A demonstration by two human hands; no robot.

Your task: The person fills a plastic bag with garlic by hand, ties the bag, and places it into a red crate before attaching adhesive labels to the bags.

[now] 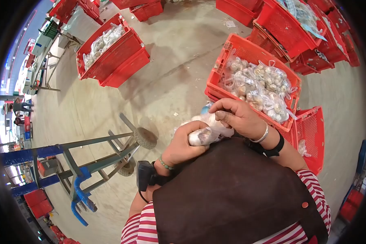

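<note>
My left hand is closed around a clear plastic bag of garlic bulbs, held in front of my dark apron. White and purplish bulbs show through the plastic. At the bag's other side, my right hand has its fingers curled, with thumb and forefinger pinched at the plastic; the exact grip is partly hidden. Just beyond my right hand stands a red crate heaped with several bagged garlic bulbs.
Another red crate sits at the right, near my elbow. A hand truck with blue handles lies at the left. Farther off is a red crate of filled bags. More red crates are stacked at the upper right.
</note>
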